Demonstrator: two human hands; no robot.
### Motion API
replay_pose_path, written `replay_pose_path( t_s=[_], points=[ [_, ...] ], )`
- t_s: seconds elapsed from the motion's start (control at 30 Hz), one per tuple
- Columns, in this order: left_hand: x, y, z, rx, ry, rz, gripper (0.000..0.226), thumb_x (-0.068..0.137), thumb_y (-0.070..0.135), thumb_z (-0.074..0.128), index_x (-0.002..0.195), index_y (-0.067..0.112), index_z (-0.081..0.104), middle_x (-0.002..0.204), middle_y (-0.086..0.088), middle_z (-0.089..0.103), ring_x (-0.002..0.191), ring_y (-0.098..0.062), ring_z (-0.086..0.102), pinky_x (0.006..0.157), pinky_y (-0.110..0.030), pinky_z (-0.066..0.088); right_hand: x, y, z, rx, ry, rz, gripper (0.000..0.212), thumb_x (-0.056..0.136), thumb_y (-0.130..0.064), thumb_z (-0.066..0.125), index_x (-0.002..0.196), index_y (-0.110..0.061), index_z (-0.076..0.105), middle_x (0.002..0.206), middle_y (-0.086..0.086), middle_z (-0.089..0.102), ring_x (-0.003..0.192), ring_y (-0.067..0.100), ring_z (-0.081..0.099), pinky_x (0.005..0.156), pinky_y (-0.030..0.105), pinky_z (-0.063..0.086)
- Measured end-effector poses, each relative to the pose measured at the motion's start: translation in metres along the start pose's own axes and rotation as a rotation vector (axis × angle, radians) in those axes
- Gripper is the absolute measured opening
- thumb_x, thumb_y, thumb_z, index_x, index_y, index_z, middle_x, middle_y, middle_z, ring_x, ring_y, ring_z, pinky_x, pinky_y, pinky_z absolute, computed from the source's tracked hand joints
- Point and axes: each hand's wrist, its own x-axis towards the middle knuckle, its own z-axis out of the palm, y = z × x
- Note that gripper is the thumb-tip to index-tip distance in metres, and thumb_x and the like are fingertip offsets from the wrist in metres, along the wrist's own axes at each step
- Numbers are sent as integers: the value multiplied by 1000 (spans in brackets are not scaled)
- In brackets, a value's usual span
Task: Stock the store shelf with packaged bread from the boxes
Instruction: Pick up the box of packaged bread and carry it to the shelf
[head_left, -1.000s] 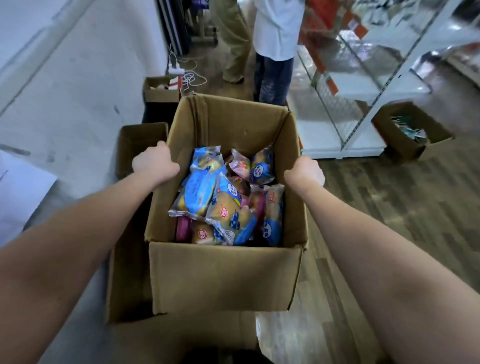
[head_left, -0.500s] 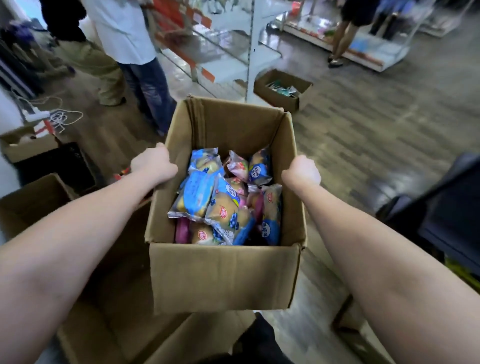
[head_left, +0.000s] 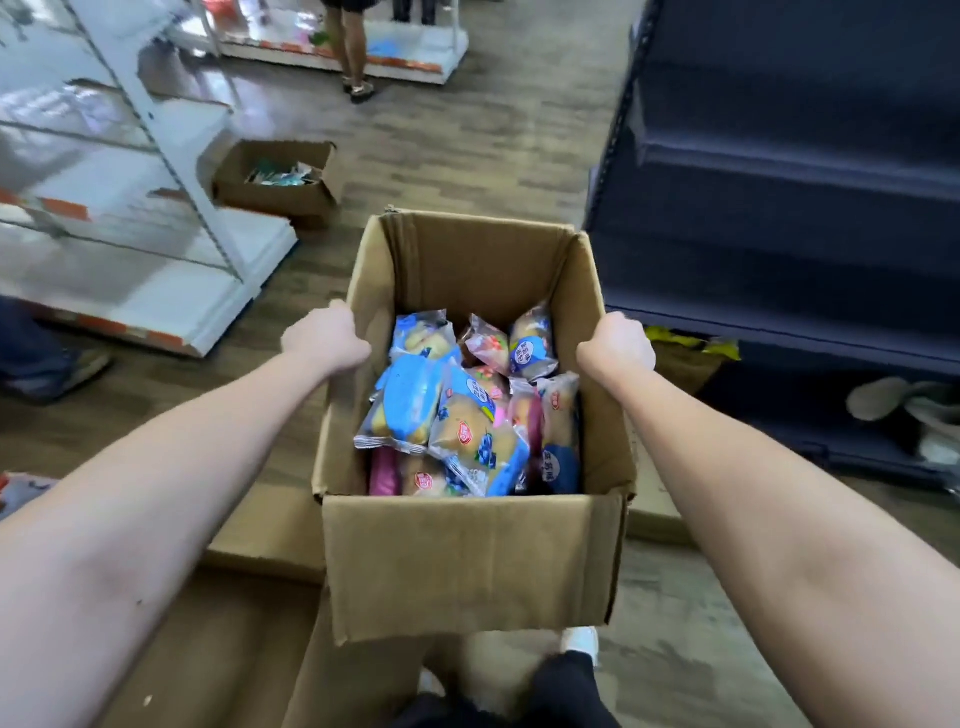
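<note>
Turning right since a moment ago, I face the dark shelf (head_left: 789, 171), both hands (head_left: 327, 338) clamped on the bread box (head_left: 467, 566), which needs setting down next.

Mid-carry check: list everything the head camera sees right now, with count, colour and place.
box: 1, brown, centre, open-topped, carried
bread packs: many, blue, pink and clear, inside box
small box: 1, brown, floor beside white shelf
white shelf: 1, white, left
dark shelf: 1, navy, right
far shelf: 1, white, top
bystander legs: 1 pair, top centre
cardboard: brown, floor lower left
left hand: 1, grips box's left wall
right hand: 1, grips box's right wall
</note>
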Motion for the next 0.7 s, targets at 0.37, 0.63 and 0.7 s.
replay_pose_path(
  t_s=[0.37,0.63,0.7],
  points=[
    [-11,240,13,43,-27,266,35,86,17,51,117,2,43,121,-21,57,112,-37,56,85,-39,45,58,198,-92,62,90,263,37,87,-13,54,121,-1,50,122,16,56,109,35,58,81,35,47],
    [-26,384,28,54,-32,407,37,87,16,49,120,3,38,118,-18,57,109,-36,55,76,-38,41,91,317,-143,102,126,388,39,86,-16,54,122,0,51,124,18,55,110,36,57,84,36,47],
    [-28,413,33,57,-36,443,32,86,14,48,115,5,38,116,-18,57,106,-37,56,75,-37,41,95,341,-150,121,124,429,39,86,-17,55,121,0,51,123,18,55,110,36,57,84,37,48]
  ],
)
